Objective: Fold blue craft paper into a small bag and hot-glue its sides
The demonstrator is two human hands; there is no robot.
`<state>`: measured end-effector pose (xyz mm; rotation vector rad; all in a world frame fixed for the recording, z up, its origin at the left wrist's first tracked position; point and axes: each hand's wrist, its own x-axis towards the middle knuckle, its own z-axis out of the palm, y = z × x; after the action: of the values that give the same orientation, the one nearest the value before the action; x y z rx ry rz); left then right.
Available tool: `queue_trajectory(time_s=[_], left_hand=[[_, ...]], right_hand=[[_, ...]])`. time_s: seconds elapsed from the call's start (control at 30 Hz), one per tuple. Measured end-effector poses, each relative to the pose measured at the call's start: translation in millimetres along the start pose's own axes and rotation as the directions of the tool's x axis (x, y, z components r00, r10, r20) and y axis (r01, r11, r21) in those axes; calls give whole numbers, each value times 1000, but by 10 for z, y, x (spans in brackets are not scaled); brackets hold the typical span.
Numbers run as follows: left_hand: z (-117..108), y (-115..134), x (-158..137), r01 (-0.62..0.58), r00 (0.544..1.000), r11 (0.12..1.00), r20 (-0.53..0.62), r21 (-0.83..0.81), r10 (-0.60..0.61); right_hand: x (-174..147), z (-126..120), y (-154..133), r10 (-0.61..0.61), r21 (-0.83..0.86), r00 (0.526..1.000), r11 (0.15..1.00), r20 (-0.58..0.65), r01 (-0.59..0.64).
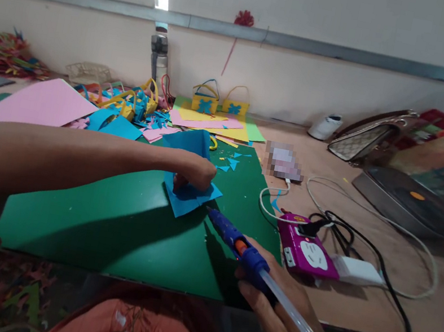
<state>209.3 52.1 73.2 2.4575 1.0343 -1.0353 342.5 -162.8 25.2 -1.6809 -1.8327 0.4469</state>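
Note:
My right hand [268, 294] is closed around a blue hot glue gun [231, 233], with a long clear glue stick [305, 329] coming out of its back end. The gun's tip points at the near corner of a blue craft sheet [181, 202]. Over that sheet, my left hand [197, 172] is closed, its curled fingers pressed down on the blue material and partly hidden. Part of the blue sheet [190, 138] rises behind the left wrist. Yellow-handled scissors [213, 142] show partly behind it, near small blue scraps [231, 163].
A green mat [85, 233] covers the front of the table. Two small yellow bags [204, 104] with blue decorations stand at the back. At right are a purple power strip [306, 249], a white adapter [358, 271], looping cables, a phone [285, 161] and a grey case [408, 204].

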Motion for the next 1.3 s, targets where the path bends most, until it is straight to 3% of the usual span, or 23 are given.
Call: queue_trajectory(time_s=[0.2,0.37,0.47,0.57,0.67,0.77,0.87,0.97,1.07,1.17,1.23,1.3], left_hand=[[15,38,-30,-3,999,1000,-34,22,4],[169,169,-190,-39,967,992,-246,116,67],[385,220,-286,-53,932,983,-345,177,112],[668,208,-330,-42,892,974,-431,223,138],[950,146,-335,-32,832,960,-525,280,181],[1153,53,-327,-11,781,943,-587,332,215],[1266,-54,-314,37,731,908,-631,417,260],[1346,-154,-310,102,683,867,-668,487,295],[1441,-241,-351,98,573,843,-723,529,386],[1541,-327,-449,-12,344,800,-749,600,567],[1590,-392,-514,-65,200,777,-754,626,625],[1616,-463,-542,-53,130,793,-783,607,608]], right_hand=[[-14,1,-10,28,8,999,1000,-23,-28],[-8,-124,24,54,-11,998,998,-45,-54],[83,-200,113,0,-139,992,990,-127,-18],[245,-243,250,-161,-335,963,939,-218,81],[452,-270,357,-293,-528,944,832,-154,172],[685,-290,377,-336,-763,941,621,-50,181],[940,-297,336,-317,-915,945,354,78,195],[1193,-282,295,-225,-951,954,194,196,241],[1401,-238,295,-177,-953,957,161,230,258],[1533,-156,335,-158,-953,964,182,216,243],[1578,-84,369,-137,-954,971,200,196,221],[1603,-7,399,-109,-957,979,220,171,191]])
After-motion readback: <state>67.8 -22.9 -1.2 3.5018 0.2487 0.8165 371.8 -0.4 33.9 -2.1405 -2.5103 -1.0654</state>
